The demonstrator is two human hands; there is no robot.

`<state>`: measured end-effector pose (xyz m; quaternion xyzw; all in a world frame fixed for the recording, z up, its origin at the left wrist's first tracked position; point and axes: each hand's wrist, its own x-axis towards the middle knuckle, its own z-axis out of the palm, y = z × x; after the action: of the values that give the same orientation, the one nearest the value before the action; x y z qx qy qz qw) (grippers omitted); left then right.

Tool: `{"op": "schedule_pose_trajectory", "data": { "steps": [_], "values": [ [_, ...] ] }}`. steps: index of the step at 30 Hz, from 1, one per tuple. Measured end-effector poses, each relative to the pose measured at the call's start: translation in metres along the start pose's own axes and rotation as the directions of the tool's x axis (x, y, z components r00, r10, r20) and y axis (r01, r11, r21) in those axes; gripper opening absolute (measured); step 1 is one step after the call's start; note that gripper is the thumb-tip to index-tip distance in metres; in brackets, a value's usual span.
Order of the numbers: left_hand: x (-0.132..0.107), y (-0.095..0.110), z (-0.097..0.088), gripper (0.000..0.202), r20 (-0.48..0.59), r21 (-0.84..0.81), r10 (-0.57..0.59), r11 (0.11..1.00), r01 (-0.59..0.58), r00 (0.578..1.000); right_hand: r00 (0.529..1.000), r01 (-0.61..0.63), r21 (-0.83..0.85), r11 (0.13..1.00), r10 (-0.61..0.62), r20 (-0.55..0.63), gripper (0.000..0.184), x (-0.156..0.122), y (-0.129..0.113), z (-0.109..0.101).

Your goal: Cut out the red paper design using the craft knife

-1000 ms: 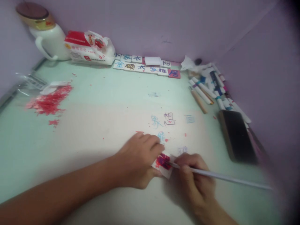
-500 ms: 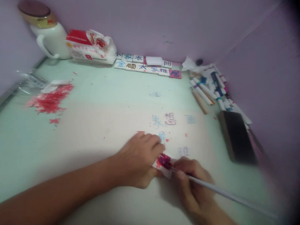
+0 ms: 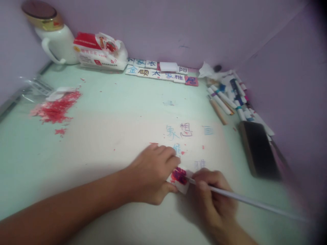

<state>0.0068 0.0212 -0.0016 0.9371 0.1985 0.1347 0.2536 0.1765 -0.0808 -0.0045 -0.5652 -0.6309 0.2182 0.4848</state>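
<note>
A small white block (image 3: 184,188) with a face marked in purple and red is pinched between the thumb and fingers of my left hand (image 3: 154,175), near the front of the table. My right hand (image 3: 213,194) is closed around a long, thin, pale carving tool (image 3: 245,201). Its narrow tip touches the purple patch, though blur hides the tip's exact shape. The far end of its handle runs out to the lower right. Both hands are close together, and my left fingers cover one side of the block.
Red shavings (image 3: 57,109) lie at the left. Along the wall stand a lidded white mug (image 3: 60,46), a tissue pack (image 3: 98,52) and rows of character tiles (image 3: 155,74). Marker pens (image 3: 222,100) and a dark phone (image 3: 259,149) are at the right. Inked characters (image 3: 185,130) mark the table.
My right hand has drawn the tool slightly up and to the right across the block's face, and its tip has shifted a little. My left hand stays in place holding the block.
</note>
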Motion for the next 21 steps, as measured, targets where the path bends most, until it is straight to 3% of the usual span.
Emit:
{"op": "schedule_pose_trajectory", "data": {
  "steps": [12,21],
  "values": [
    [0.0007,0.0000,0.0008,0.033,-0.006,0.003,0.008,1.000,-0.008,1.000,0.999,0.045,-0.133,0.990,-0.046,0.000,0.017,0.0026,-0.0014,0.0051],
    [0.0002,0.0013,0.0016,0.035,-0.025,-0.003,0.002,1.000,-0.002,1.000,1.000,0.006,-0.088,0.996,-0.006,0.003,0.018,0.0032,0.0011,0.0068]
  ]
}}
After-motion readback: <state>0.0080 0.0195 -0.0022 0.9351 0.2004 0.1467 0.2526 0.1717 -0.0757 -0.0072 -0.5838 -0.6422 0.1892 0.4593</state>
